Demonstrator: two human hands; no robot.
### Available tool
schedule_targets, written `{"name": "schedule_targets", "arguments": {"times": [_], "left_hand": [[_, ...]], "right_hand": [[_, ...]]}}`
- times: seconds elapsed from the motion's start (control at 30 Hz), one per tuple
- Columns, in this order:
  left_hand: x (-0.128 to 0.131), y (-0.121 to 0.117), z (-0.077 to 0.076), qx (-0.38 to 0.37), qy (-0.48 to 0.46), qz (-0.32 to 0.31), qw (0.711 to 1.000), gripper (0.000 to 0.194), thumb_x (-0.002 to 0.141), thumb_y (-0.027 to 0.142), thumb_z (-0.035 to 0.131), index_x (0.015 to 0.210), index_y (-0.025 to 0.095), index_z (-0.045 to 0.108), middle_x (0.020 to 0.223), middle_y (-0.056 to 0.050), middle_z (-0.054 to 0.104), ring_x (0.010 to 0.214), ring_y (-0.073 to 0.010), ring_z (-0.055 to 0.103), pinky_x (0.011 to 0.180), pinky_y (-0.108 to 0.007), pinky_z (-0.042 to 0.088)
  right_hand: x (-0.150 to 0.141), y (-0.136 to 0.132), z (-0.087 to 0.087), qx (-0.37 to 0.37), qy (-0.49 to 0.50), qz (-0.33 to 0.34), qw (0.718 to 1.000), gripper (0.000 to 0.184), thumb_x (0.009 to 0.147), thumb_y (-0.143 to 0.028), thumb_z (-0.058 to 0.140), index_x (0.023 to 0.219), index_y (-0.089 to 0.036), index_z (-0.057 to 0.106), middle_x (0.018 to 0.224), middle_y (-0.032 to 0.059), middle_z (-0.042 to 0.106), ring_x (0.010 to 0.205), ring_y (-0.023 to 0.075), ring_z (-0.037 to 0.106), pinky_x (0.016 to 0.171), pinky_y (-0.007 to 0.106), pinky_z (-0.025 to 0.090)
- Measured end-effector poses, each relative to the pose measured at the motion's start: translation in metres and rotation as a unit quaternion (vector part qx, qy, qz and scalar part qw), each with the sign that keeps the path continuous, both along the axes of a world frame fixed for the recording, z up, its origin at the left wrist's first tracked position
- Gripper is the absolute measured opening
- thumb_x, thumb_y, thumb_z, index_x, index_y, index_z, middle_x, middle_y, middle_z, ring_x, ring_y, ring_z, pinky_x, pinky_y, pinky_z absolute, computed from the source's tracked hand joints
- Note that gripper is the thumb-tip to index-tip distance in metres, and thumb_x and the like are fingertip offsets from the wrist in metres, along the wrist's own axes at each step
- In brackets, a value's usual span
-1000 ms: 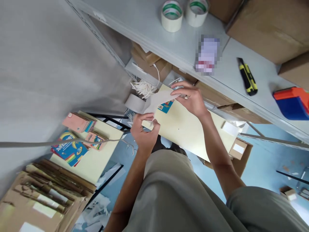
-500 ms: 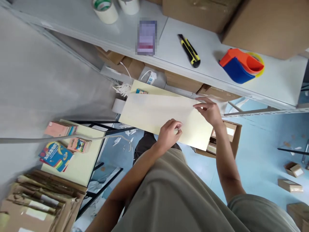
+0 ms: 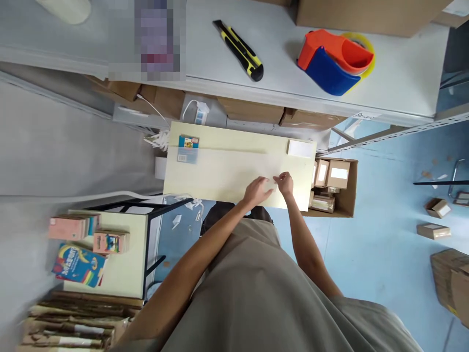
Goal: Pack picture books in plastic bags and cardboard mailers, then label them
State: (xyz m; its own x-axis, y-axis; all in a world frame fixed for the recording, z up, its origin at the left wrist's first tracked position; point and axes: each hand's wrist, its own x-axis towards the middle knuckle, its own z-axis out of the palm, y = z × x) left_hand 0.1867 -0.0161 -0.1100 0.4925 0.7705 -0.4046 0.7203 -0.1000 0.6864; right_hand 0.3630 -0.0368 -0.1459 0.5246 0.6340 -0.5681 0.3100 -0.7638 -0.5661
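My left hand (image 3: 256,190) and my right hand (image 3: 285,185) meet fingertip to fingertip near the front edge of a pale yellow table (image 3: 238,142). Both have their fingers drawn together in a pinch. What they pinch is too small and pale to name; it may be the edge of a thin pale sheet (image 3: 220,171) lying flat on the table. A small colourful card pack (image 3: 188,148) lies at the table's far left. A white label pad (image 3: 299,147) sits at its far right corner.
A grey shelf (image 3: 286,83) above the table holds a yellow-black utility knife (image 3: 239,50), an orange-blue tape dispenser (image 3: 335,59) and cardboard boxes. An open carton (image 3: 334,188) of small boxes stands right of the table. A second table (image 3: 120,274) at left carries colourful packs.
The view swung right and down. One second ago my hands held up a white paper strip; it is no longer visible, and both hands have come down together onto the table's front edge.
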Motion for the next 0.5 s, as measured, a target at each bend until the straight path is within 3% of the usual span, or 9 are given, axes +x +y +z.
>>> {"name": "schedule_targets", "arguments": {"times": [0.1,0.2,0.33,0.4,0.5], "left_hand": [[-0.047,0.027,-0.011,0.03,0.084,0.1,0.991,0.06,0.108,0.034,0.072,0.163,0.013,0.062,0.182,-0.025,0.048,0.173,-0.039,0.043,0.141,-0.054,0.04],[-0.113,0.054,-0.024,0.009,0.194,0.168,0.967,0.089,0.105,0.039,0.075,0.18,0.008,0.039,0.193,-0.033,0.017,0.181,-0.0514,0.018,0.14,-0.067,0.034],[-0.181,0.067,-0.04,-0.026,0.247,0.128,0.96,0.099,0.102,0.046,0.079,0.184,0.013,0.033,0.195,-0.031,0.01,0.182,-0.0507,0.012,0.141,-0.066,0.032],[-0.193,0.063,-0.045,-0.037,0.247,0.104,0.963,0.105,0.101,0.049,0.082,0.185,0.013,0.03,0.194,-0.032,0.009,0.182,-0.0515,0.012,0.139,-0.067,0.035],[-0.192,0.058,-0.047,-0.038,0.238,0.09,0.966,0.113,0.097,0.048,0.088,0.185,0.012,0.028,0.193,-0.036,0.004,0.181,-0.0567,0.01,0.137,-0.071,0.034]], "right_hand": [[-0.003,-0.007,-0.016,-0.027,-0.029,-0.022,0.999,0.035,0.095,-0.029,0.078,0.088,-0.031,0.043,0.096,0.0033,0.075,0.085,0.0222,0.067,0.076,0.033,0.045],[-0.01,-0.011,-0.024,-0.038,-0.067,-0.02,0.997,0.028,0.1,-0.031,0.072,0.093,-0.031,0.045,0.102,0.0058,0.076,0.087,0.0235,0.065,0.079,0.035,0.046],[-0.028,-0.01,-0.021,-0.018,-0.169,-0.015,0.985,0.015,0.098,-0.026,0.068,0.106,-0.027,0.056,0.124,0.0155,0.076,0.107,0.0293,0.07,0.091,0.04,0.054],[-0.044,-0.004,-0.013,-0.006,-0.183,-0.003,0.983,0.012,0.1,-0.027,0.064,0.111,-0.025,0.06,0.132,0.0189,0.076,0.113,0.0302,0.072,0.096,0.041,0.056],[-0.087,0.014,-0.003,0.017,-0.093,0.055,0.994,0.013,0.107,-0.034,0.057,0.109,-0.024,0.066,0.121,0.0161,0.082,0.101,0.0275,0.077,0.094,0.039,0.059]]}}
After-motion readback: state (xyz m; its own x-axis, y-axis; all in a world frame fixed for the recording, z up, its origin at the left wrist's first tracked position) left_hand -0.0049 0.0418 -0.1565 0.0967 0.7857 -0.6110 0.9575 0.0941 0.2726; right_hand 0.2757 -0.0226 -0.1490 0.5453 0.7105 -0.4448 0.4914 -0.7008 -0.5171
